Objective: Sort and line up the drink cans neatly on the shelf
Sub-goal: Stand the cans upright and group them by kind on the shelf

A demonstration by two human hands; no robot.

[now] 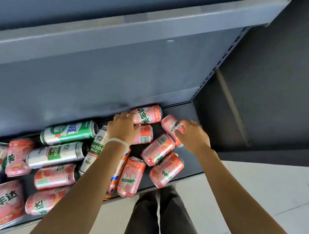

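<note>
Both hands are working among pink cans lying jumbled on the dark shelf (189, 111): the left hand (122, 127) is curling over one pink can (144, 134), while the right hand (191, 134) is gripping a Mirinda can (171, 125) near the shelf's right end. Each can is best stood upright before being slid back against the rear panel, pink cans together and apart from the green beer cans (69, 131).
</note>
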